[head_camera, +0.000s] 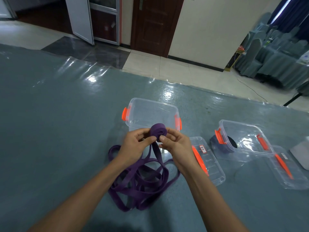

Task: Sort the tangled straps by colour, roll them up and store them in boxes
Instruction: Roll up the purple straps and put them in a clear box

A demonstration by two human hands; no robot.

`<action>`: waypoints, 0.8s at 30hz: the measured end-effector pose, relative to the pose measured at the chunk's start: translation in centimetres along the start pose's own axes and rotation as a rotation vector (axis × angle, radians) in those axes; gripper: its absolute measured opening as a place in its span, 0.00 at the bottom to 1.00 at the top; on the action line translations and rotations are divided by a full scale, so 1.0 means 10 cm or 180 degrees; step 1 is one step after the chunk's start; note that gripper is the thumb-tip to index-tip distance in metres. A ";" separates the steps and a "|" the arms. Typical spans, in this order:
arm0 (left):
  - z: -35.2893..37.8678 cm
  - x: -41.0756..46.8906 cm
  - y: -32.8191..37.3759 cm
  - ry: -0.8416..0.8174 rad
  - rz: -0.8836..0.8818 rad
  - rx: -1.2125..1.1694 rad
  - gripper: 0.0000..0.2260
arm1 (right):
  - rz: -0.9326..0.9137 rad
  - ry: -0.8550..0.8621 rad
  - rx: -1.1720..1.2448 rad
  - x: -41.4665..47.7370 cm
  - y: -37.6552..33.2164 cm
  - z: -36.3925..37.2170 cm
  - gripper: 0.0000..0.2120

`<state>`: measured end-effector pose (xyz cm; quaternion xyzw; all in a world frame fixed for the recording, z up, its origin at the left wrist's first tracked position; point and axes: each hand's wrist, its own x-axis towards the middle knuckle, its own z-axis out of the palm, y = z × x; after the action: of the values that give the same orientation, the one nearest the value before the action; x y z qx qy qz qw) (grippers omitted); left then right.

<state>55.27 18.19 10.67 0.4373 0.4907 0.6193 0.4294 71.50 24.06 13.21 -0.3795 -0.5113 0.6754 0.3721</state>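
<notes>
i see my left hand (133, 144) and right hand (177, 144) raised above the tabletop (58, 131), both pinching a small purple roll (158, 130) between thumb and fingers, its flat wound face turned toward me. from the roll the purple strap (143, 181) drops straight down toward the near edge into a loose tangle. behind my hands stands an open clear box (150, 113); a second box (242, 139) sits toward the right edge.

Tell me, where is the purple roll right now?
The purple roll sits mid-frame, pinched between the left hand and right hand, just in front of the empty clear box.
</notes>
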 end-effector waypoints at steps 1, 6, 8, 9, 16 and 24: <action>-0.01 0.00 0.01 -0.0004 0.0019 0.0087 0.12 | -0.0004 0.0056 -0.0141 -0.01 0.00 0.01 0.16; -0.05 0.02 0.02 -0.0119 0.0220 0.0759 0.11 | -0.0095 0.0138 -0.0758 -0.08 -0.02 0.02 0.13; -0.09 0.04 0.04 -0.0181 0.0327 0.1102 0.10 | -0.0211 0.0078 -0.1305 -0.09 -0.05 0.01 0.12; -0.12 0.06 0.05 -0.0246 0.0385 0.1367 0.09 | -0.0310 0.0078 -0.1669 -0.09 -0.06 0.00 0.13; -0.23 0.14 0.22 -0.1236 0.0631 0.3192 0.04 | -0.1127 -0.0337 -0.3333 -0.08 -0.15 -0.03 0.15; -0.09 0.15 0.23 -0.0376 0.0373 0.1495 0.09 | -0.0661 0.0227 -0.1514 -0.02 -0.20 -0.03 0.17</action>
<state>53.77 19.04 13.03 0.5883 0.5690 0.4855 0.3073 72.06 24.43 15.13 -0.4253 -0.6785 0.4806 0.3575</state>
